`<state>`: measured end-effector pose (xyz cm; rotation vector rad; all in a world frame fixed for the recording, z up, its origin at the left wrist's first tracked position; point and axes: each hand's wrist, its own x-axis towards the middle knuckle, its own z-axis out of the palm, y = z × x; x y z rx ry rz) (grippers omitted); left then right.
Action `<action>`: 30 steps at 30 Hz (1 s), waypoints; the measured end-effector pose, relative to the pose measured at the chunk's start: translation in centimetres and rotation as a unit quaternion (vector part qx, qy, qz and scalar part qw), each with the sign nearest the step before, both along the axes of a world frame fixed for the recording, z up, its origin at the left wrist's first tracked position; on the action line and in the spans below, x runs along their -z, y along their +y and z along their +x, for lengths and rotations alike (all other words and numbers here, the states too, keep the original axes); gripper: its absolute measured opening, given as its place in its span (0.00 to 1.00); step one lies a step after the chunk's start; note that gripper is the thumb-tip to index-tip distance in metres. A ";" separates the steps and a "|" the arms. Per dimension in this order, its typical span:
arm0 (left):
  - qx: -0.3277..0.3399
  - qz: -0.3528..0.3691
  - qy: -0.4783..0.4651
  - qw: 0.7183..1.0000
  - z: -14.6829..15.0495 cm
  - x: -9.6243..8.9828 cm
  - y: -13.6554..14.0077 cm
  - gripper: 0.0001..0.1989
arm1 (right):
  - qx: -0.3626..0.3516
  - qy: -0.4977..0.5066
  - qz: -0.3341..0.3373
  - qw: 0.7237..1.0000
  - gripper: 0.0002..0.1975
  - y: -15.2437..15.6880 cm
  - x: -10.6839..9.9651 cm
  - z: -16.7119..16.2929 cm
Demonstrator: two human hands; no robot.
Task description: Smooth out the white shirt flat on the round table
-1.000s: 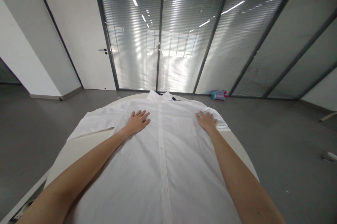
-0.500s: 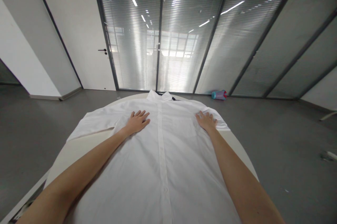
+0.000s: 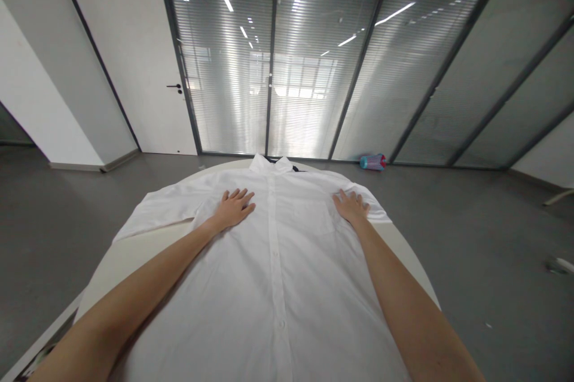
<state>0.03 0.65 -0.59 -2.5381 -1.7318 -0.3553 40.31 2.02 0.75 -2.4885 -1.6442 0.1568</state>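
A white button-up shirt (image 3: 251, 286) lies front side up over a pale round table (image 3: 139, 250), its collar at the far edge. Its button strip runs down the middle, and one sleeve spreads out to the left. My left hand (image 3: 233, 207) rests on the upper left of the shirt front with its fingers spread. On the upper right, near the other sleeve, my right hand (image 3: 352, 206) lies with fingers apart. Both palms face down on the cloth and neither grips it. The shirt's lower end runs out of view.
Beyond the table stands a glass partition (image 3: 305, 71) with blinds, and a white door (image 3: 147, 83) to its left. A blue and red bundle (image 3: 373, 162) lies on the grey floor (image 3: 484, 238) by the partition. At the right edge, parts of white furniture legs (image 3: 562, 265) show.
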 end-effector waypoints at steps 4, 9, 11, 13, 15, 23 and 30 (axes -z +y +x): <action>0.000 0.001 0.004 1.000 0.0 -0.1 -0.1 0.28 | 0.000 0.000 -0.002 1.000 0.33 0.0 0.0 0.0; 0.000 0.003 0.006 1.000 0.0 0.1 0.0 0.28 | -0.001 -0.001 -0.001 1.000 0.34 0.0 0.0 0.0; -0.001 0.003 0.006 1.000 0.0 0.1 0.1 0.28 | -0.002 -0.002 -0.002 1.000 0.34 0.0 0.1 0.0; -0.001 0.002 0.007 1.000 0.0 0.1 0.1 0.27 | -0.003 -0.004 -0.002 1.000 0.34 0.0 0.1 0.0; 0.000 0.001 0.006 1.000 0.0 0.1 0.1 0.28 | -0.002 -0.004 -0.001 1.000 0.33 -0.1 0.1 0.1; 0.001 0.006 0.006 1.000 -0.1 0.2 0.2 0.28 | -0.056 -0.023 0.102 0.993 0.34 -0.2 -1.8 -2.6; 0.002 0.002 0.007 1.000 0.1 -0.3 -0.2 0.27 | -0.231 -0.056 -0.001 0.971 0.35 -0.3 -0.3 -5.4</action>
